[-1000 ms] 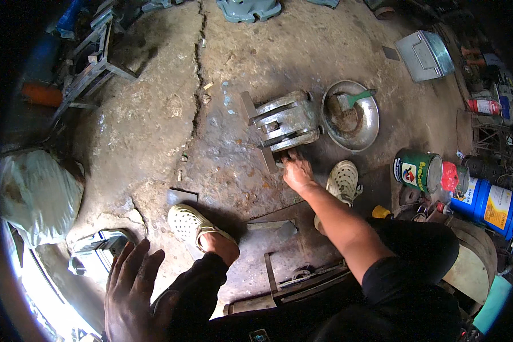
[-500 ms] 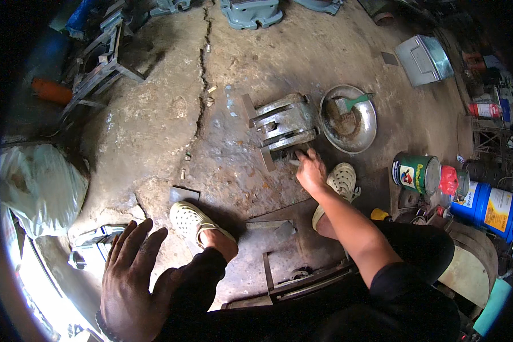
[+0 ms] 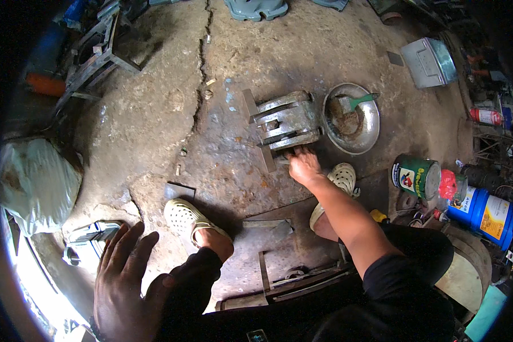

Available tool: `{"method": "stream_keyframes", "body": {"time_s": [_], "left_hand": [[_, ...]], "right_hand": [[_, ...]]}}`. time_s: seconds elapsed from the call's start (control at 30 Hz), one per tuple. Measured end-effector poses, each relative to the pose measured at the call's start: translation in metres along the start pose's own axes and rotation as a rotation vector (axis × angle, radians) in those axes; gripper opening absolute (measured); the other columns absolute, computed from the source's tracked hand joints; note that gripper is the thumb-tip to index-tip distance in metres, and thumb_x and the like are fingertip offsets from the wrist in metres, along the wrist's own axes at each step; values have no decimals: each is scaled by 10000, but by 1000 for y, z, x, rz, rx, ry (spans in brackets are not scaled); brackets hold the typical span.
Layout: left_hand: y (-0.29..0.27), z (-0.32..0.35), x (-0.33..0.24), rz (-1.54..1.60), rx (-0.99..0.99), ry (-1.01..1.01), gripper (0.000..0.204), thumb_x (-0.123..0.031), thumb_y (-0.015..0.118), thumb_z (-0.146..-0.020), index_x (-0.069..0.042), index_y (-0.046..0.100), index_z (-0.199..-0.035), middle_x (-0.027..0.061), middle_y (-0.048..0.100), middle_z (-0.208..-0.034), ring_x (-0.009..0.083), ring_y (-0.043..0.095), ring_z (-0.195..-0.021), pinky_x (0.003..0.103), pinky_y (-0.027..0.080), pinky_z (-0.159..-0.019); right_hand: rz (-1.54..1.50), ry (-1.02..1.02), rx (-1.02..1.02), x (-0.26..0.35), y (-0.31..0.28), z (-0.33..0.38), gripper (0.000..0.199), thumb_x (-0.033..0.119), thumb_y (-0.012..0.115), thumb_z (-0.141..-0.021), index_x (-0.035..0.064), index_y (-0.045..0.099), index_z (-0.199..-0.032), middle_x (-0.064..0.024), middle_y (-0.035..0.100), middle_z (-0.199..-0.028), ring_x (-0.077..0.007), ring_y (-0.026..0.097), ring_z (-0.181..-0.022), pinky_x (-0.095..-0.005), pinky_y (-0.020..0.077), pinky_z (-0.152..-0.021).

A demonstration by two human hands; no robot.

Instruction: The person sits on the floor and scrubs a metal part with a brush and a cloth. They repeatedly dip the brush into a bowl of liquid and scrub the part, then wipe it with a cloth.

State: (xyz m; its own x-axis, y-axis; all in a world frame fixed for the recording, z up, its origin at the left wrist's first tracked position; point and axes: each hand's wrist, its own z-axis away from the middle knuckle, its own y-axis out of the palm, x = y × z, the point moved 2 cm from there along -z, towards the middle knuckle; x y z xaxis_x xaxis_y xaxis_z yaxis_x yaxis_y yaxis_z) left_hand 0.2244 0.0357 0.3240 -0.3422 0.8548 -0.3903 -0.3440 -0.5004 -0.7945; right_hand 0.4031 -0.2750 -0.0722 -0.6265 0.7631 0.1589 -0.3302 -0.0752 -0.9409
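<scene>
A worn grey metal casting point(image 3: 290, 121) with long ribs and slots, like part of a bench vise, lies on the concrete floor in front of me. Flat steel pieces stick out at its left end. My right hand point(image 3: 303, 164) reaches down to the casting's near side, its fingers curled in against the lower edge. The fingertips are hidden there, and what they grip cannot be made out. My left hand point(image 3: 122, 279) hangs in the air at the lower left, darkened with grime, its fingers spread and holding nothing.
Right of the casting sits a round metal pan point(image 3: 376, 122) with a green-handled brush point(image 3: 359, 101) in dark residue. A green can point(image 3: 413, 176), a blue bucket point(image 3: 484, 216) and a metal box point(image 3: 430, 62) line the right. A plastic-wrapped bundle point(image 3: 37, 185) stands left.
My right hand has shifted slightly left along the casting's near side, and its fingers have gone further in against it. My left hand stays spread. The whole view has shifted a little.
</scene>
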Motion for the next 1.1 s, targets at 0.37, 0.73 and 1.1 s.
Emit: {"method": "stream_keyframes", "body": {"time_s": [0.37,0.73,1.1], "left_hand": [[-5,15,7,3,-24,-29,565,-198,696,-811,21,583,-1319,250,547,-1402,443,476,-1338,503,372,-1124],[-5,16,8,-14,19,-5,583,-335,640,-872,20,572,-1330,276,543,-1391,471,477,-1325,531,354,-1126],[-4,2,-2,23,-29,76,571,-268,679,-827,8,585,-1318,271,547,-1387,462,482,-1322,523,366,-1120]], "right_hand": [[-455,718,154,32,15,34,356,200,590,-796,28,704,-1086,-265,695,-1054,-444,657,-1030,-489,517,-939],[-379,573,-178,41,37,13,373,164,626,-796,38,684,-1143,-251,681,-1101,-439,652,-993,-495,523,-898],[-85,9,245,11,-2,7,559,88,581,-826,171,574,-1379,-177,590,-1368,-360,632,-1131,-469,503,-946]]}}
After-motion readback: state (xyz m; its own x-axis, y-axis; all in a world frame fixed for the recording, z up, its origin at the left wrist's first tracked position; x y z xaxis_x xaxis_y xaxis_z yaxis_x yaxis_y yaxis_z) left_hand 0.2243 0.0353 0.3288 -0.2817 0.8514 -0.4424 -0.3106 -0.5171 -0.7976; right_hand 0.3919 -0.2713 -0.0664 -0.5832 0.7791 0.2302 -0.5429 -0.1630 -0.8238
